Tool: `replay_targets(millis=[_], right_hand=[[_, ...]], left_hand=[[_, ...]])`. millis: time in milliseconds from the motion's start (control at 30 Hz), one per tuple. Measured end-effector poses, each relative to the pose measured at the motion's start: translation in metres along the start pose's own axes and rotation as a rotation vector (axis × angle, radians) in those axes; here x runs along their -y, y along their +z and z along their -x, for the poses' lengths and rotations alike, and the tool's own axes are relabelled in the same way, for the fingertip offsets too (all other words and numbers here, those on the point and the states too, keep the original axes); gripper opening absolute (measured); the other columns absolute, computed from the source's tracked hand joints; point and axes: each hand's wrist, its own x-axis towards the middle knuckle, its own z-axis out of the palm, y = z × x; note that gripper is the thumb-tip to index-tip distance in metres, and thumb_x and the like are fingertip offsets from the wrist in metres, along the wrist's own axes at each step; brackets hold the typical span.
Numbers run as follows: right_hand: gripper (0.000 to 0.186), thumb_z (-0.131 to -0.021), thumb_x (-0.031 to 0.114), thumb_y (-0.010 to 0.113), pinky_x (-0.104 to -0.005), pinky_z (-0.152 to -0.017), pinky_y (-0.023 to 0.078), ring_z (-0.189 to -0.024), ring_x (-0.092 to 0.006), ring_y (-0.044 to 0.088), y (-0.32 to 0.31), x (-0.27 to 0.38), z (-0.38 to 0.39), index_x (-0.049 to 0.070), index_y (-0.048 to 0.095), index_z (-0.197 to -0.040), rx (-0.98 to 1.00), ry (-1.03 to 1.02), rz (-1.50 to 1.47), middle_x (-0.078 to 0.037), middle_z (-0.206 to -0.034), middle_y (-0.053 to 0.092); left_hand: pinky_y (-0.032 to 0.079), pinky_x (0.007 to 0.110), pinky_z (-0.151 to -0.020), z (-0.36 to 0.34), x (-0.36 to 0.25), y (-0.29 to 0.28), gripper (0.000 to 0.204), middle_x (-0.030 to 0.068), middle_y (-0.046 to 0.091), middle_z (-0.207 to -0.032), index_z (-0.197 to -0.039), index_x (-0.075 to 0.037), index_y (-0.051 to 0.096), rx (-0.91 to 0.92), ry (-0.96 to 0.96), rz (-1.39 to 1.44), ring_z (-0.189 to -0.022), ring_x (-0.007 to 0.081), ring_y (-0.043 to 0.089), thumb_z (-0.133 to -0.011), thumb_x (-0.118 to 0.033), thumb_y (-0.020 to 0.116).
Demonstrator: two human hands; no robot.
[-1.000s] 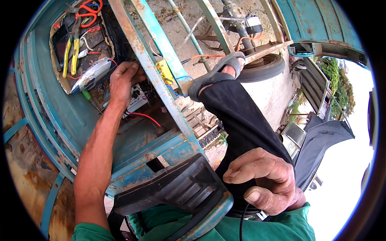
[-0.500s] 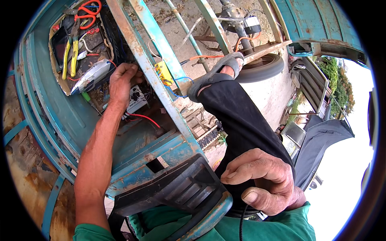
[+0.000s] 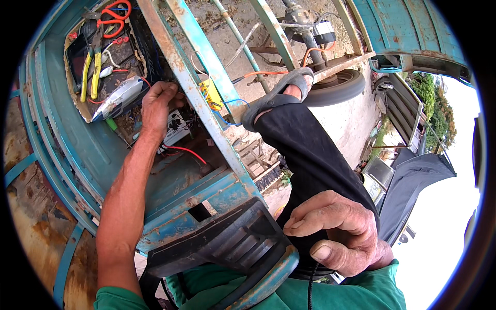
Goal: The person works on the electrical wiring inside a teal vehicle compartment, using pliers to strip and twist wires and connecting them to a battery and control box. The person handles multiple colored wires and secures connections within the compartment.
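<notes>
My left hand (image 3: 159, 106) reaches into the blue metal compartment, fingers curled in a pinch beside the rusty frame bar. What its fingertips hold, if anything, is hidden. Just below that hand lies a white box (image 3: 176, 128) with thin dark wires at its side. A red wire (image 3: 186, 150) curves out near the box's lower end. My right hand (image 3: 338, 230) is raised over my lap, thumb and bent fingers apart, with nothing between them. Close to the left hand, across the bar, sits a yellow part (image 3: 210, 94) with blue and orange wires.
A cardboard tray (image 3: 85, 111) holds yellow-handled pliers (image 3: 95, 72), red-handled scissors (image 3: 114, 21) and a silver packet (image 3: 120, 98). A green-handled tool (image 3: 111, 124) lies below it. My sandalled foot (image 3: 279, 93) rests by the frame bars, near a wheel (image 3: 336, 88). A black plastic seat part (image 3: 227, 235) stands before me.
</notes>
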Motion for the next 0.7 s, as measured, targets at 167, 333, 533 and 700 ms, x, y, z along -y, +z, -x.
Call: replay_targets(millis=[167, 333, 533, 700], right_hand=[[0.029, -0.085, 0.007, 0.067, -0.0367, -0.089, 0.048, -0.099, -0.0294, 0.063, -0.0002, -0.0002, 0.0009, -0.006, 0.065, -0.111, 0.001, 0.002, -0.001, -0.02, -0.105, 0.064], [0.029, -0.085, 0.007, 0.067, -0.0367, -0.089, 0.048, -0.1, -0.0291, 0.063, -0.001, 0.0005, 0.0015, -0.006, 0.065, -0.111, 0.0, 0.004, -0.003, -0.02, -0.106, 0.064], [0.029, -0.085, 0.006, 0.067, -0.0366, -0.09, 0.048, -0.1, -0.029, 0.062, 0.0, -0.0002, 0.0037, -0.006, 0.066, -0.111, -0.009, 0.013, -0.019, -0.02, -0.106, 0.064], [0.029, -0.085, 0.006, 0.067, -0.0366, -0.09, 0.048, -0.1, -0.0292, 0.062, -0.0005, -0.0005, 0.0039, -0.006, 0.066, -0.111, -0.003, 0.012, -0.012, -0.02, -0.106, 0.064]], left_hand=[[0.052, 0.03, -0.071, 0.0006, 0.0, -0.0004, 0.016, 0.0079, 0.064, -0.083, -0.094, -0.002, 0.063, 0.008, 0.007, -0.011, -0.072, 0.0168, 0.061, -0.094, -0.017, 0.057], [0.052, 0.03, -0.071, -0.0001, 0.0008, -0.0007, 0.016, 0.0081, 0.064, -0.083, -0.094, -0.002, 0.062, 0.01, -0.001, 0.004, -0.072, 0.017, 0.062, -0.095, -0.017, 0.057], [0.052, 0.03, -0.072, 0.0005, -0.0015, 0.0005, 0.016, 0.0079, 0.064, -0.083, -0.094, -0.002, 0.062, 0.007, -0.004, 0.0, -0.073, 0.0171, 0.062, -0.095, -0.017, 0.057], [0.051, 0.03, -0.071, 0.0007, -0.0027, 0.0012, 0.016, 0.0078, 0.064, -0.082, -0.093, -0.002, 0.062, 0.006, -0.006, 0.005, -0.072, 0.017, 0.061, -0.095, -0.016, 0.057]])
